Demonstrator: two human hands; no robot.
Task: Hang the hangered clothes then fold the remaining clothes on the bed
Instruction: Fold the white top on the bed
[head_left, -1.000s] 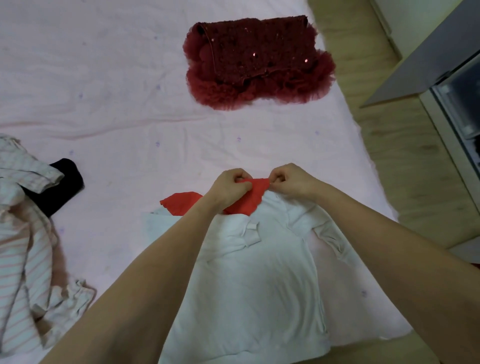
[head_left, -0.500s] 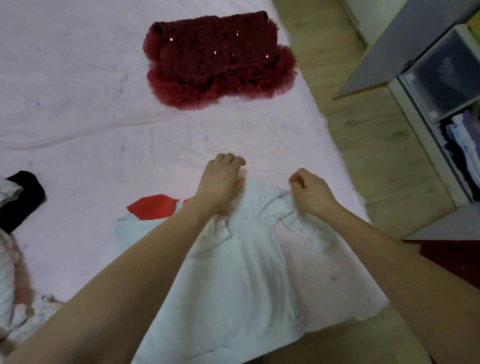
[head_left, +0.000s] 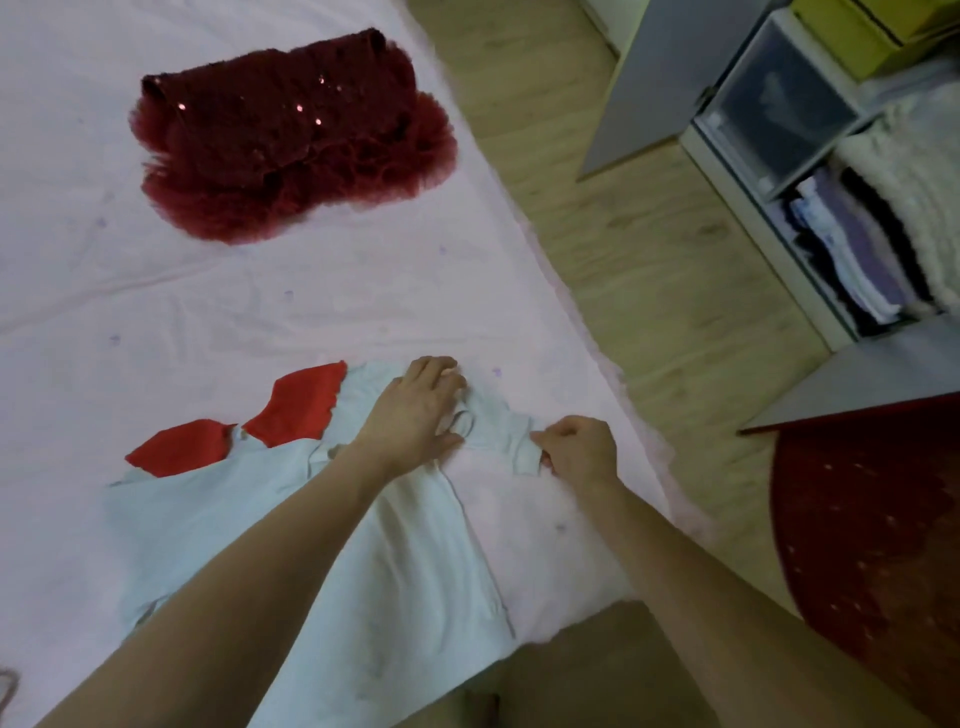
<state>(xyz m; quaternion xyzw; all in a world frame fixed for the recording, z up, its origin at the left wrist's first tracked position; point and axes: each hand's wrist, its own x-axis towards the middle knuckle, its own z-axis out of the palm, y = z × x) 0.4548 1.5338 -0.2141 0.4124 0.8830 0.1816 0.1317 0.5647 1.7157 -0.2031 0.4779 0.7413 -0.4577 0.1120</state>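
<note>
Right hand (head_left: 579, 449) pinches the white top's (head_left: 395, 561) sleeve, collar pointing away.

Dim, soft indoor light with a pinkish cast; source cannot be told. No glare or hard highlights. Faint soft shadows under the forearms on the bed sheet (head_left: 156, 312). Whole frame slightly soft. Wide-angle bending: bed edge and storage shelf (head_left: 810, 171) lean outward. Rug (head_left: 872, 530) at lower right dark, its detail murky.
</note>
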